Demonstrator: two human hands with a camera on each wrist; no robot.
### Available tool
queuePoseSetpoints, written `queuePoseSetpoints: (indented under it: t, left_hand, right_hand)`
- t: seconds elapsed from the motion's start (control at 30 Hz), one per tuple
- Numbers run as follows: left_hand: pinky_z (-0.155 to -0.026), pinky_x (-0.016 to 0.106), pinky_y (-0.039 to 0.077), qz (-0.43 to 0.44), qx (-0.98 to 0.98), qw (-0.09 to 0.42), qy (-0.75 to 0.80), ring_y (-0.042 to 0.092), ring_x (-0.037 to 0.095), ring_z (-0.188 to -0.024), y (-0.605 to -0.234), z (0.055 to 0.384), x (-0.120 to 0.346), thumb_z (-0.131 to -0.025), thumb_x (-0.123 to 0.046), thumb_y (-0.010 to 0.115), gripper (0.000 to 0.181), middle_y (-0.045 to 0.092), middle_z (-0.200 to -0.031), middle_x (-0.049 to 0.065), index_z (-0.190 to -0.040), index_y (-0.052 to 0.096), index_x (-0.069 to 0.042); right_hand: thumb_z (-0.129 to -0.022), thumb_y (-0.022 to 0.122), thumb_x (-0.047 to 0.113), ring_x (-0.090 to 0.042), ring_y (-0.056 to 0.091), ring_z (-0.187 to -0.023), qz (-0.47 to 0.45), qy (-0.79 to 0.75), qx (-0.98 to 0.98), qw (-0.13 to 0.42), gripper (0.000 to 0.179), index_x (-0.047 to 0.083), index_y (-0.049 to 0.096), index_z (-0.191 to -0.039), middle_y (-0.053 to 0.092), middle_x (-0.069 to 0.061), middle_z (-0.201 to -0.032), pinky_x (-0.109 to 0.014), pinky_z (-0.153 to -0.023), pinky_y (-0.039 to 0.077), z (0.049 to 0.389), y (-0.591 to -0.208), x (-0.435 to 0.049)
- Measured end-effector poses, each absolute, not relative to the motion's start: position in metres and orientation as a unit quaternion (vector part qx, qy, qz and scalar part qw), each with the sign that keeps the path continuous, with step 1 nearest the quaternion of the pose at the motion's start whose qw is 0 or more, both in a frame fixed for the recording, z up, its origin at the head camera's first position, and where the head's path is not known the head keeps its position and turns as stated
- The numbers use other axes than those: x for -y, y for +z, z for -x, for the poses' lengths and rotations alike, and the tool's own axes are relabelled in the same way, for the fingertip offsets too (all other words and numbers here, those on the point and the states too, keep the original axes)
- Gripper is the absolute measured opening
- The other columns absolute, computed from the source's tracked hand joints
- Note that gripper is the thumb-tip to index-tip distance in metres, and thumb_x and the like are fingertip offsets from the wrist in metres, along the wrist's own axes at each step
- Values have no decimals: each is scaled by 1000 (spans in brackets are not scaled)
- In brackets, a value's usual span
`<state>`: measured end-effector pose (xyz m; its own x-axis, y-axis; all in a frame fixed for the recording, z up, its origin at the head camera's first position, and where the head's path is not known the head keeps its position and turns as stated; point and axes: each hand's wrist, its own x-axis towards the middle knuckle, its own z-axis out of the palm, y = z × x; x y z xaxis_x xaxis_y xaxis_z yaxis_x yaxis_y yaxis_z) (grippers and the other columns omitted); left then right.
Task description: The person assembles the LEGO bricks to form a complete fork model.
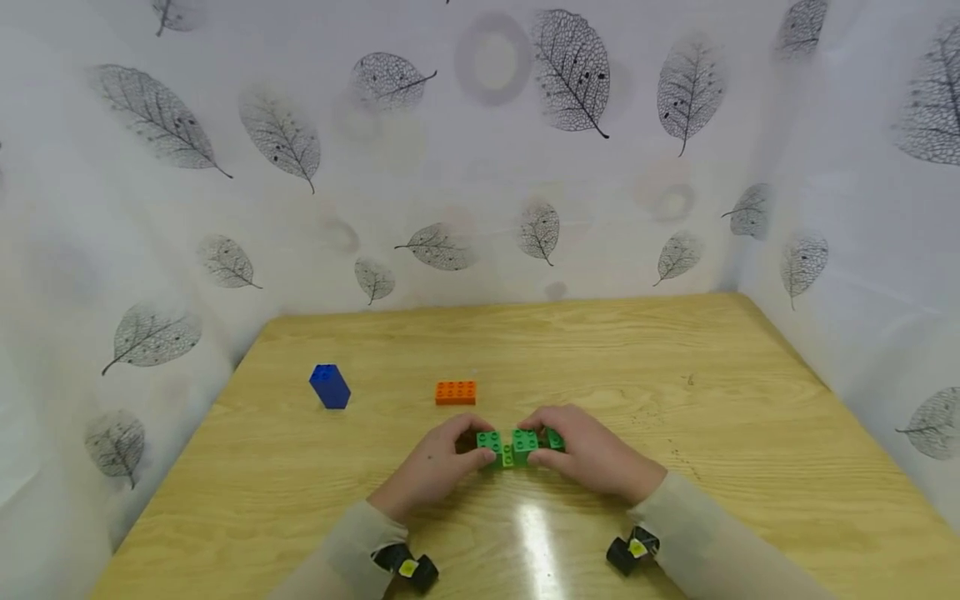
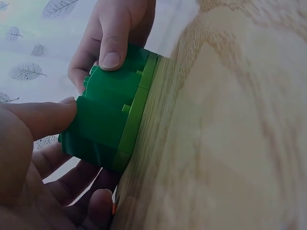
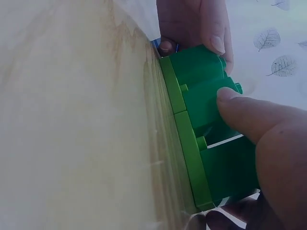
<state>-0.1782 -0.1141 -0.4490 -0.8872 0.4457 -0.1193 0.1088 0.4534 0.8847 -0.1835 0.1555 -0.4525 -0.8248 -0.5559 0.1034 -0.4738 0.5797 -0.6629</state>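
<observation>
On the table lies a low row of toy building bricks: light green flat bricks (image 3: 192, 158) end to end, with three darker green bricks on top. My left hand (image 1: 438, 462) holds the left green brick (image 1: 489, 440), thumb on the near side and fingers behind. With its thumb on the near face of the middle green brick (image 1: 525, 445), my right hand (image 1: 592, 454) grips the other end. Beside that hand the right green brick (image 1: 555, 439) is partly covered. Gaps between the green bricks show light green studs (image 1: 507, 455).
Beyond the hands lies an orange brick (image 1: 456, 392) with studs up. A tall blue brick (image 1: 330, 387) stands farther left on the wooden table (image 1: 750, 500). A leaf-patterned white curtain (image 1: 465, 167) closes off the back and sides.
</observation>
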Motion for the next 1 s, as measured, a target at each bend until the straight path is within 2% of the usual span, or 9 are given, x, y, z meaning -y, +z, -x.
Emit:
queuePoseSetpoints:
  t: [0.33,0.5,0.6,0.77,1.0]
  left_hand:
    - [-86,41,49,-168,-827,180,506,58,19,-102,-450,180,118,-97,-39,69,30,64,-114,-5,-122,64,-24]
    - [-94,44,49,-167,-832,174,500,59,18,-109,-448,183,124,-97,-40,68,38,64,-120,-4,-128,63,-19]
    - [-97,46,48,-168,-834,161,501,58,19,-115,-444,187,129,-100,-36,65,40,63,-126,-1,-133,60,-14]
    - [-92,45,51,-155,-844,136,495,57,22,-117,-437,192,135,-102,-27,62,35,61,-130,5,-134,59,-13]
    - [-97,48,49,-146,-883,51,443,56,23,-118,-431,209,140,-100,-22,67,33,61,-127,4,-131,62,-13]
  right_hand:
    - [-95,72,37,-8,55,-108,280,-352,-891,60,40,25,62,-131,59,14,-121,-42,-95,47,181,-451,-155]
    - [-95,71,40,-9,55,-110,281,-345,-894,56,41,25,61,-131,59,13,-120,-42,-96,47,182,-454,-156]
    - [-95,71,41,-9,55,-109,280,-343,-895,56,41,25,61,-131,59,13,-122,-42,-96,48,183,-454,-156]
    - [-94,71,41,-8,55,-109,279,-343,-895,57,42,25,61,-132,59,13,-122,-42,-96,48,184,-454,-157]
    - [-95,70,41,-11,55,-112,287,-343,-893,58,44,22,61,-134,59,11,-122,-43,-97,47,183,-456,-156]
